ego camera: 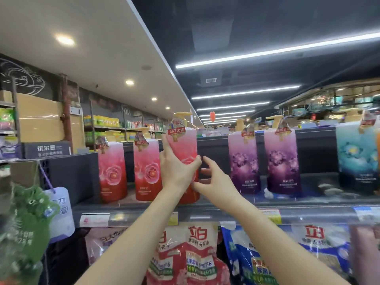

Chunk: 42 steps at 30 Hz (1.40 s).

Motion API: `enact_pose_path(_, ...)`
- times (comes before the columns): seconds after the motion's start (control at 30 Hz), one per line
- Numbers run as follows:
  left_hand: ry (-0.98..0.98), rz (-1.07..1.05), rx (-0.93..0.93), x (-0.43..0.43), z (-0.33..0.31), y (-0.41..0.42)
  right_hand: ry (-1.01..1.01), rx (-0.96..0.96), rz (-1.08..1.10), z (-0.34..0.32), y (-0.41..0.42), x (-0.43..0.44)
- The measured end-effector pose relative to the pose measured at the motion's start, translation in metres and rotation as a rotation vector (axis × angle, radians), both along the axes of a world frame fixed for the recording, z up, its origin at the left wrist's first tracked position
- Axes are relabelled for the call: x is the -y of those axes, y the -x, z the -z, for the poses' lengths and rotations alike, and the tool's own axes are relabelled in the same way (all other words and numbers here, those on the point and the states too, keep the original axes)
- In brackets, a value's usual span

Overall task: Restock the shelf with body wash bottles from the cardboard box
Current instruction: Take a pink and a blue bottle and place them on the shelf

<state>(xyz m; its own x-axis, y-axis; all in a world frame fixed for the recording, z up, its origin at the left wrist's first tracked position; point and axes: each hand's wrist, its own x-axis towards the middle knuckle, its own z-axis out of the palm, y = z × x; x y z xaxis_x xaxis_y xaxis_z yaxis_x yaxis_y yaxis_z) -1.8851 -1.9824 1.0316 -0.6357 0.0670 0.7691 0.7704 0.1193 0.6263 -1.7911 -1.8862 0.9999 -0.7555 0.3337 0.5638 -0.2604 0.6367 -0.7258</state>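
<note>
Pink bottle point(183, 147) (upright) in left hand point(177, 171)

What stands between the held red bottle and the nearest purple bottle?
Nothing stands there in the head view; only the right hand reaches into the gap between red bottle and purple bottle.

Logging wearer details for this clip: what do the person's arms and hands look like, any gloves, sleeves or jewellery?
There are no gloves on the left hand or the right hand, and no rings show. The left forearm and right forearm are uncovered down to the bottom edge of the frame, with no sleeve, watch, bracelet or marking visible on either.
</note>
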Motion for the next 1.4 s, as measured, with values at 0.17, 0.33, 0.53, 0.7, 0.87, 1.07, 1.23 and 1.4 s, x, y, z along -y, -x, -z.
enact_pose_path(0.17,0.020,0.050,0.045,-0.004,0.005,0.030,0.070,0.051,0.033,0.005,0.033,-0.002)
enact_pose_path(0.33,0.047,0.106,0.093,-0.022,0.016,0.045,0.107,0.052,0.096,0.003,0.051,-0.010)
enact_pose_path(0.53,0.010,0.195,0.144,-0.032,0.021,0.059,0.094,0.039,0.174,0.006,0.067,-0.016)
enact_pose_path(0.7,0.085,0.335,0.109,-0.023,0.033,0.076,0.105,0.021,0.139,0.009,0.073,-0.026)
enact_pose_path(0.87,0.231,0.486,0.140,-0.005,0.036,0.095,0.130,0.040,0.105,0.008,0.075,-0.036)
enact_pose_path(1.07,0.317,0.542,0.147,-0.001,0.035,0.097,0.085,0.048,0.131,0.008,0.080,-0.037)
enact_pose_path(1.23,0.331,0.559,0.169,-0.007,0.033,0.095,0.033,0.058,0.180,0.010,0.082,-0.031)
enact_pose_path(1.4,0.326,0.526,0.210,-0.006,0.037,0.088,0.039,0.141,0.220,0.010,0.077,-0.024)
